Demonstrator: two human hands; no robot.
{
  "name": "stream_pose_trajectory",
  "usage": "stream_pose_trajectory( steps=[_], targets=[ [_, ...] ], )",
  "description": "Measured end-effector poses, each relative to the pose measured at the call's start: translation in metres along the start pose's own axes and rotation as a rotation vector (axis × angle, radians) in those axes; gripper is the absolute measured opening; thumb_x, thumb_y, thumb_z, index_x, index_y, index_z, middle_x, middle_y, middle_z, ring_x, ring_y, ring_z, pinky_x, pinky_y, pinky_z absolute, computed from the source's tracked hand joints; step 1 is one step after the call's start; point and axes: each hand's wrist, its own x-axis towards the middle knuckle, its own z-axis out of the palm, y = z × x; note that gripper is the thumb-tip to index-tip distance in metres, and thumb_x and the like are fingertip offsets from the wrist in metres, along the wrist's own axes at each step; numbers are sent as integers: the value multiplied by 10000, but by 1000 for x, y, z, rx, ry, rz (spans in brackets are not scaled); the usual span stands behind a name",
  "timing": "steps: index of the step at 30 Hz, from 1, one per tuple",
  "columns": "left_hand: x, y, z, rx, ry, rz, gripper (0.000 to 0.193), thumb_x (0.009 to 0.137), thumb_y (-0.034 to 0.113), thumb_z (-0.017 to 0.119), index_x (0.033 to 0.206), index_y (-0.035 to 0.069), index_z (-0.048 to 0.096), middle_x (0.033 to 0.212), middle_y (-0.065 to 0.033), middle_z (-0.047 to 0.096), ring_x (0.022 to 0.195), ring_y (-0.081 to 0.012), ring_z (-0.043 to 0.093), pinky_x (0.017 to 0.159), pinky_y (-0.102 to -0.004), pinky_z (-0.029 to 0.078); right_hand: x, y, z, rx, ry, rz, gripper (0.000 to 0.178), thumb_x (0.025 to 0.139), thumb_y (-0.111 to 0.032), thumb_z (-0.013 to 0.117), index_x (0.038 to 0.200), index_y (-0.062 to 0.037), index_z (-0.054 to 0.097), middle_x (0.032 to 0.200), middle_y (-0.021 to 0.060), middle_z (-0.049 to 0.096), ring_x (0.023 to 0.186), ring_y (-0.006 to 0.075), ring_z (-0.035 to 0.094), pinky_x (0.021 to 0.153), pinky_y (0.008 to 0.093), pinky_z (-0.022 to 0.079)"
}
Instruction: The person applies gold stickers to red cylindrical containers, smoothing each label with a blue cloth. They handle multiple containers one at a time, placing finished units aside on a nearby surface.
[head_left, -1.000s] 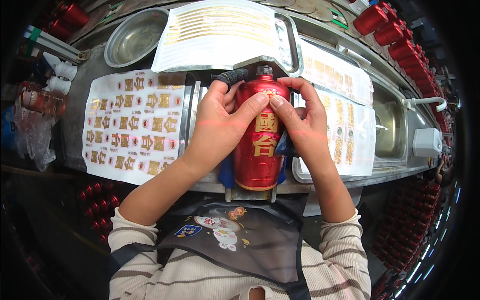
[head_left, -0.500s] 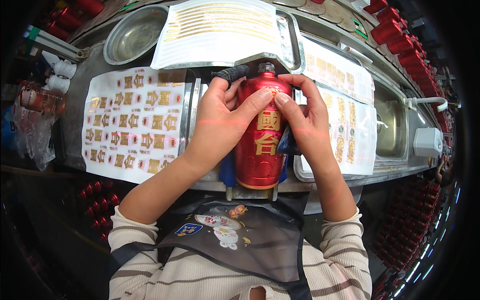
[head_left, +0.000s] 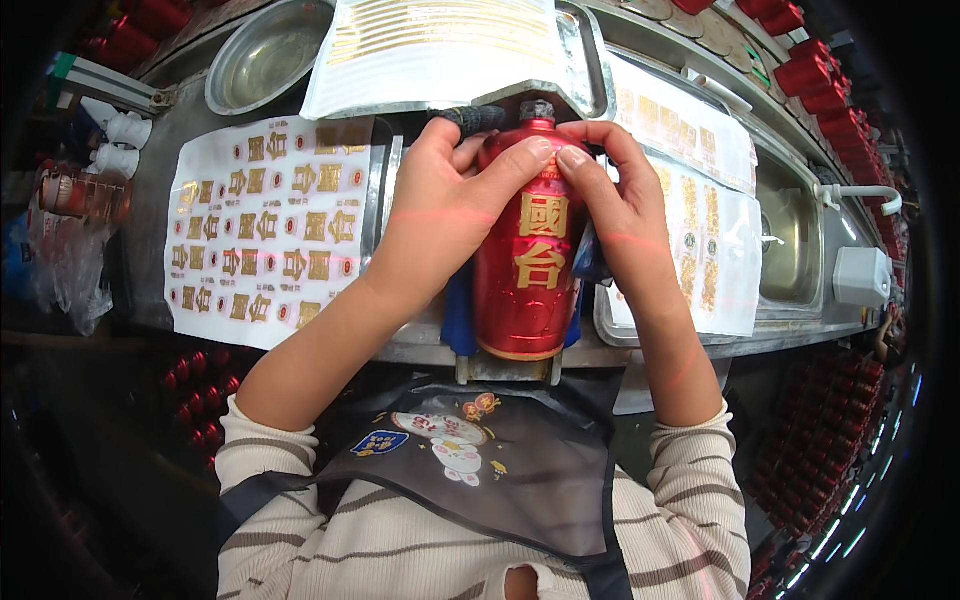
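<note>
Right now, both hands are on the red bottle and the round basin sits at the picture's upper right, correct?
Not quite: the head view shows the round basin at upper left. The left hand and right hand are on the red bottle.

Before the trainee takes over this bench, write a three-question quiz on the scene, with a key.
1. True or false: the left hand and the right hand both touch the upper half of the shiny red round-shouldered bottle.
2. Fill in: the white sheet of red-and-gold decals lies to the ____ of the bottle.
3. Which is nearer the round metal basin? A, the curved white faucet; B, the white sheet with long gold strips.

Key: 1. True. 2. Left. 3. B.
</note>
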Motion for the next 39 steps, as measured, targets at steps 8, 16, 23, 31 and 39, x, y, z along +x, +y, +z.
stream_pose_trajectory(
  steps=[8, 16, 23, 31, 39],
  targets=[
    [-10, 1, -1, 17, 2, -72, 479, 904, 186, 757, 1181, -80, 472, 1183, -180, 664, 1061, -178, 661, 887, -284, 551, -9, 1, -9, 151, -56, 63, 356, 950, -216, 668, 1235, -16, 595, 1164, 86, 611, 953, 101, 625, 766, 225, 513],
    [-61, -30, -20, 127, -123, 29, 442, 872, 140, 791, 1041, -13, 411, 1369, -246, 528, 1281, -220, 519, 1085, -357, 419, -67, 17, -9, 138, -49, 36, 690, 910, -180, 718, 1475, 17, 375, 1368, 171, 502, 853, 107, 663, 674, 209, 540],
    [-59, -34, -26, 59, -123, 19, 521, 904, 159, 759, 1256, -47, 434, 1410, -204, 517, 1287, -203, 517, 1095, -342, 409, -64, 20, -13, 164, -106, 19, 710, 906, -190, 719, 1485, 8, 358, 1415, 174, 468, 881, 129, 684, 687, 219, 552],
    [-59, -34, -28, -25, -120, -19, 574, 915, 131, 739, 1361, -50, 425, 1430, -188, 509, 1308, -206, 504, 1110, -353, 401, -63, 20, -6, 202, -72, 33, 674, 924, -161, 686, 1480, 2, 342, 1334, 163, 524, 878, 148, 700, 709, 235, 565],
    [-59, -40, -27, 105, -137, 34, 515, 861, 147, 801, 1188, -40, 450, 1357, -199, 541, 1281, -216, 520, 1104, -367, 404, -64, 23, -5, 186, -73, -1, 737, 882, -142, 728, 1482, -1, 324, 1324, 180, 530, 841, 135, 697, 684, 221, 557]
  ],
)
